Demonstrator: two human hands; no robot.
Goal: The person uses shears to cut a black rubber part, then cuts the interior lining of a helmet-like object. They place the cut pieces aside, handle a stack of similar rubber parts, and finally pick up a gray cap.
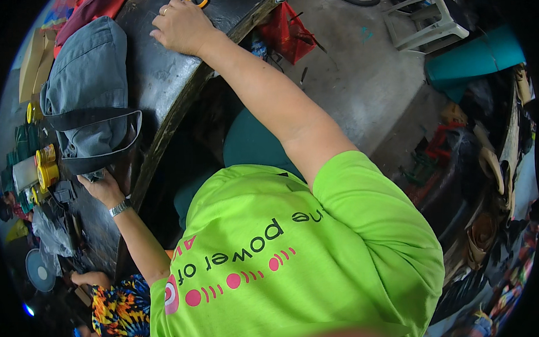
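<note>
A grey cloth piece with black trim, bag-like in shape [88, 74], lies along the dark worktable [150, 77] on my left. My left hand [106, 189], with a metal watch at the wrist, is closed on its near end; the cloth partly hides the fingertips. Farther away, my right hand [184, 26] rests palm down on the tabletop, a ring on one finger. Its visible fingers are spread over the surface. Right beside it, at the top rim of the view, is a pair of scissors with yellow and black handles [201, 1], partly cut off.
Red cloth [89, 17] and a cardboard piece [34, 64] lie past the grey cloth. Yellow-lidded tubs [47, 173] stand at the left. A person in a multicoloured shirt [126, 310] is close by. Across the floor are a plastic stool [425, 23] and a teal roll [473, 60].
</note>
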